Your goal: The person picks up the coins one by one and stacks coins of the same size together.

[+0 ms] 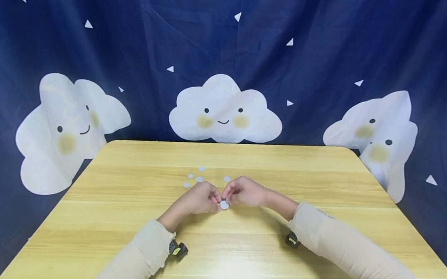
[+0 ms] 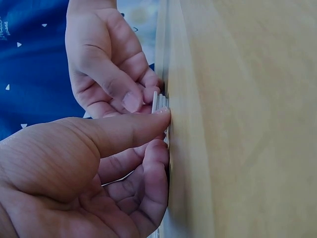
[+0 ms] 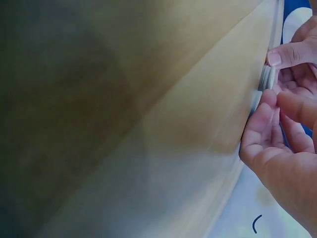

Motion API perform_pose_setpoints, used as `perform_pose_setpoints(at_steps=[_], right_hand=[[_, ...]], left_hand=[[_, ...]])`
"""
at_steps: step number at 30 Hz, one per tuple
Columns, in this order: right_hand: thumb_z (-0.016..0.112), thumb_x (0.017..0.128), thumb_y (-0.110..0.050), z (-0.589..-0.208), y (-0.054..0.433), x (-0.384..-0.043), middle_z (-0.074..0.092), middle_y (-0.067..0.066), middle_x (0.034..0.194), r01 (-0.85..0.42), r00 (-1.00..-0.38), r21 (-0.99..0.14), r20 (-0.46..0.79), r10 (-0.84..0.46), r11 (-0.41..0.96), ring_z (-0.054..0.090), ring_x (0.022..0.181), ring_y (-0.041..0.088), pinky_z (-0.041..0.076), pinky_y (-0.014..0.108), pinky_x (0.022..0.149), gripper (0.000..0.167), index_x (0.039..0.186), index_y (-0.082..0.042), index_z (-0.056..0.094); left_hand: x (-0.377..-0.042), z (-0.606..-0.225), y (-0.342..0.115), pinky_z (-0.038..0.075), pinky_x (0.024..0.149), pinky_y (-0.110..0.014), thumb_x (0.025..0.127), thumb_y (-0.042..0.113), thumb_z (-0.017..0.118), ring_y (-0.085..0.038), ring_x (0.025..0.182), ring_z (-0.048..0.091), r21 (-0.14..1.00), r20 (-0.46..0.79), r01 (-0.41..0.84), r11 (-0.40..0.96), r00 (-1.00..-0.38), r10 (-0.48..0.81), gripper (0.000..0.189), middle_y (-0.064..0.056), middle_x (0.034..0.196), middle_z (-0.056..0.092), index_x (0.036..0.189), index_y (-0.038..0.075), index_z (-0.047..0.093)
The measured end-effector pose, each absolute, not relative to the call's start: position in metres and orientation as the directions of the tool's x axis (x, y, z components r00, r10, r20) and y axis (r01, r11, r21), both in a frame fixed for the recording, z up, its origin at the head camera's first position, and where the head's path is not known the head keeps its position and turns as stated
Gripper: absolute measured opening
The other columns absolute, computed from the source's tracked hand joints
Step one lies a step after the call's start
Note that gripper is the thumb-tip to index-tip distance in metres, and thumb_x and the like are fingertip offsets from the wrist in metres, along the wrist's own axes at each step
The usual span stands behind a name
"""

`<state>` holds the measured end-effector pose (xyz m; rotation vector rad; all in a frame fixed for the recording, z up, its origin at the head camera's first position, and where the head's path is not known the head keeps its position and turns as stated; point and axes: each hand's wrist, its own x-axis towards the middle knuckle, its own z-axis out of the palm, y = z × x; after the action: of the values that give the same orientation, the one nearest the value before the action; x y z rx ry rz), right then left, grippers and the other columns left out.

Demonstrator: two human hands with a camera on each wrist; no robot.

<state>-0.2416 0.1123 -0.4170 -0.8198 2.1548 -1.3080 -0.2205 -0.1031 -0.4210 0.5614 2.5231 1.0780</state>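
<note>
A person is sitting or standing at a wooden table (image 1: 81, 220), and both hands are working together near the middle of it. A little stack of white discs (image 1: 224, 205) is resting on the wood right between the hands. In the left wrist view it is showing about four thin layers, and the top disc is poking out a bit.

The left hand (image 1: 201, 198) is curling its fingers and pressing its thumb on the left side of the stack. The right hand (image 1: 246, 192) is bending its fingers and touching the right side, so the two hands are holding the stack between them. I cannot tell if the right fingertips are also pinching one disc by itself.

Five loose discs are lying flat on the far side of the hands. Four of them, with one disc (image 1: 202, 168) farthest away, are sitting in a group on the left. One single disc (image 1: 227, 179) is lying more to the right, just past the right fingers.

The job is looking about half done, I think: some discs are already making a stack, and five are waiting outside it.
</note>
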Motion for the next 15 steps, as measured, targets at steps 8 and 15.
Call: perform_pose_setpoints(at_steps=[8, 15], right_hand=[[0.08, 0.081, 0.002, -0.4137, 0.1127, -0.239, 0.068, 0.012, 0.095, -0.188, -0.711, -0.878, -0.188, -0.677, 0.441, 0.063, 0.087, 0.017, 0.056, 0.026, 0.08, 0.029, 0.108, 0.004, 0.068], [0.087, 0.076, -0.001, -0.4124, 0.1059, -0.2345, 0.067, 0.006, 0.088, -0.286, -0.736, -0.803, -0.165, -0.656, 0.523, 0.062, 0.081, 0.014, 0.056, 0.025, 0.078, 0.03, 0.1, -0.001, 0.068]], left_hand=[[-0.2202, -0.4209, -0.1037, 0.053, 0.067, -0.029, 0.078, 0.002, 0.085, -0.016, 0.074, 0.06, 0.742, -0.136, 0.236, 0.627, -0.863, 0.486, 0.017, 0.0, 0.079, 0.066, 0.087, 0.007, 0.072], [-0.2202, -0.4212, -0.1029, 0.052, 0.066, -0.029, 0.078, 0.003, 0.085, -0.016, 0.073, 0.06, 0.736, -0.147, 0.227, 0.637, -0.866, 0.477, 0.017, 0.0, 0.079, 0.065, 0.086, 0.008, 0.071]])
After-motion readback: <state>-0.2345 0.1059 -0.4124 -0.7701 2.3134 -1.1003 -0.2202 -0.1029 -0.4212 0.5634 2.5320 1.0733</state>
